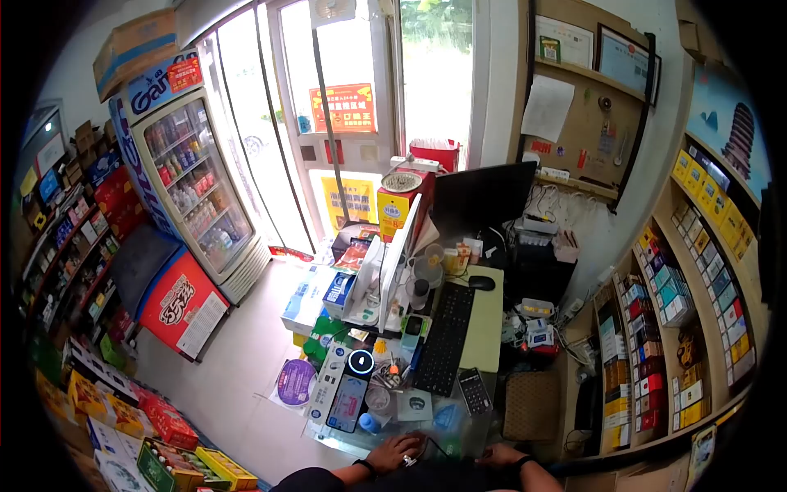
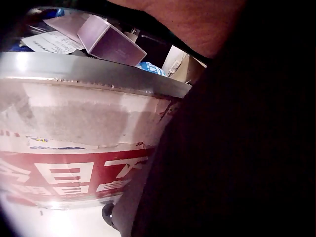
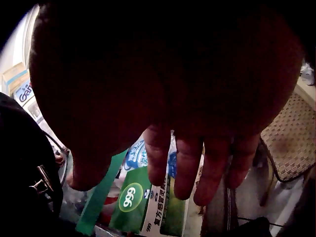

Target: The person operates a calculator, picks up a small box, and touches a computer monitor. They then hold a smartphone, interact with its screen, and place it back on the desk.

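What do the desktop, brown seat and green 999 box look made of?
Desktop: probably glass, glossy; greenish sheen near the front edge. Brown seat: woven strips, fairly matt, cane or plastic unclear; crisscross texture shows. Green 999 box: likely printed cardboard, smooth; flat panels meet at a straight edge.

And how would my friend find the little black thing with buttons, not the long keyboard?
Find the big dark monitor, then the long black keyboard in front of it. At the keyboard's near end, on its right, lies the little button pad, perhaps a calculator. It's far shorter than the keyboard and has rows of keys, unlike the smooth black mouse.
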`<state>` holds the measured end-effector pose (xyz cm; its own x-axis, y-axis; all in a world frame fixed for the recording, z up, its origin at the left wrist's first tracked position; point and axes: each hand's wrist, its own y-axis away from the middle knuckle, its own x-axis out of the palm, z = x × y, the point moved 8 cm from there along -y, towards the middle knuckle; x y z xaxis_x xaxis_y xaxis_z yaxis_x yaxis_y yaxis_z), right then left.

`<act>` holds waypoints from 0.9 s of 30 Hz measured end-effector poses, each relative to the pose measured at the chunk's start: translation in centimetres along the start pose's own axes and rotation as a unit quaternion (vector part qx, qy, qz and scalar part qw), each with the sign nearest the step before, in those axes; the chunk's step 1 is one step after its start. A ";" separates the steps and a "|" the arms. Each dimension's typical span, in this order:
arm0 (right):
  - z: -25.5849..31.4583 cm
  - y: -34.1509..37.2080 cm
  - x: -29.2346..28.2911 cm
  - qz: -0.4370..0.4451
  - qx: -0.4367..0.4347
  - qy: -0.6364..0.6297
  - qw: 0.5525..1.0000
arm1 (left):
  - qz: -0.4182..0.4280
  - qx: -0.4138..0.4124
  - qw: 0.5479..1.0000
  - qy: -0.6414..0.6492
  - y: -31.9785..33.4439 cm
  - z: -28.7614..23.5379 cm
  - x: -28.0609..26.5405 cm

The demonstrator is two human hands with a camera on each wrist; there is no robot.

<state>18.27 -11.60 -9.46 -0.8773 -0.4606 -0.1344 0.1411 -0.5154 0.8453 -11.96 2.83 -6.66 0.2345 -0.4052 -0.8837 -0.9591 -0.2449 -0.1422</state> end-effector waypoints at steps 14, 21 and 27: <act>-1.7 -2.2 -1.0 -0.012 -0.011 0.070 0.997 | 0.021 0.003 0.999 -0.034 -1.1 0.1 -0.8; 0.3 0.1 -0.6 -0.010 0.001 0.033 0.999 | 0.000 0.005 0.999 -0.031 -1.2 -0.4 -1.6; -1.2 -1.4 0.0 -0.035 -0.031 0.026 0.999 | 0.010 0.003 0.999 -0.032 -1.3 -0.4 -1.9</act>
<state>18.64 -11.73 -11.29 -0.8610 -0.4586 -0.2199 0.1104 -0.5906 0.7994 -11.13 3.58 -4.60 0.2051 -0.3523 -0.9131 -0.9644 -0.2320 -0.1271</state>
